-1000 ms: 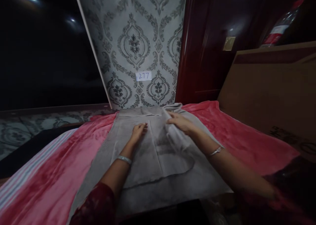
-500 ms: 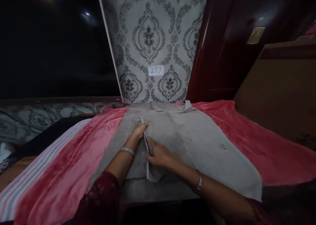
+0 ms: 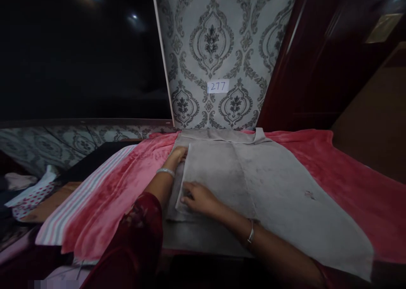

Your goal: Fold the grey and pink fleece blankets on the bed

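Note:
A grey cloth (image 3: 272, 183) lies spread on a red-pink blanket (image 3: 114, 187) over a raised surface. A flap of the cloth is folded over to the left, and its edge runs between my hands. My left hand (image 3: 176, 154) rests near the flap's far left corner, fingers flat on the cloth. At the flap's near left corner my right hand (image 3: 197, 198) presses down, fingers curled at the edge. Each wrist wears a silver bangle.
Patterned grey wallpaper (image 3: 222, 48) with a small label reading 277 (image 3: 218, 86) stands behind. A dark red door (image 3: 320, 60) is on the right, a brown cardboard panel (image 3: 377, 124) beside it. Striped fabric (image 3: 79, 196) and dotted cloth (image 3: 31, 196) lie left.
My right hand has carried the cloth's flap from the right across to the left and laid it flat. My left hand stayed at the far edge. The view has shifted left.

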Demonstrator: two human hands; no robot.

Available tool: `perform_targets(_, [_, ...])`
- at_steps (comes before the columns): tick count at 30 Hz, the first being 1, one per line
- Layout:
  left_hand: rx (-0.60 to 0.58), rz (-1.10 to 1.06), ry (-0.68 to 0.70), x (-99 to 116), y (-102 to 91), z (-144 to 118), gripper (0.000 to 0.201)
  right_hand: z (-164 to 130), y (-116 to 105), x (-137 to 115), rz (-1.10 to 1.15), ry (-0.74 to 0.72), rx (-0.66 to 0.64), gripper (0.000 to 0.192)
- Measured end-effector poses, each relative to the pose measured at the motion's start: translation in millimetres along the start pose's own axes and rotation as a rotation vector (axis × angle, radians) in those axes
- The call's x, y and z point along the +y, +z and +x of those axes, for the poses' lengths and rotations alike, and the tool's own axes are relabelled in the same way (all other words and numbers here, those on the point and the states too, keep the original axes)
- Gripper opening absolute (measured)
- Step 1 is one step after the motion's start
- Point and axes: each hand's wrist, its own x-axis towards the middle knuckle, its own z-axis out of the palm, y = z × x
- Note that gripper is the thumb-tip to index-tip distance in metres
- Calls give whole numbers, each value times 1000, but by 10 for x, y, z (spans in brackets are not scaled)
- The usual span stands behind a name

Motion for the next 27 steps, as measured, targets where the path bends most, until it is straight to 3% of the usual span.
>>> perform_targets(2, [1,92,-33,-73,-69,-10,32,-74,95,127,45,-36,-3,34])
perform_targets(4, [15,175,-14,-130,-97,-21,31,-183,59,306,109,-49,100,35])
perform_targets(7, [38,296,78,-170,-60,-40,48,-380,-205,672,133,-40,342,37])
perform_targets(10, [58,413,176,-184,32,-81,71,-562,-502,1121,-16,-8,621,38])
perform_targets(12, [74,478,225,-194,85,-120,73,-646,-604,1406,-85,78,698,45])
perform_targets(17, [170,585,288,-247,60,-196,70,-680,-530,1784,74,330,567,61])
perform_targets(20, [214,646,258,-295,-42,-198,66,-639,-456,1790,144,408,534,65])
perform_targets(27, [161,714,223,-274,-175,-84,62,-587,-503,1693,204,485,471,75])
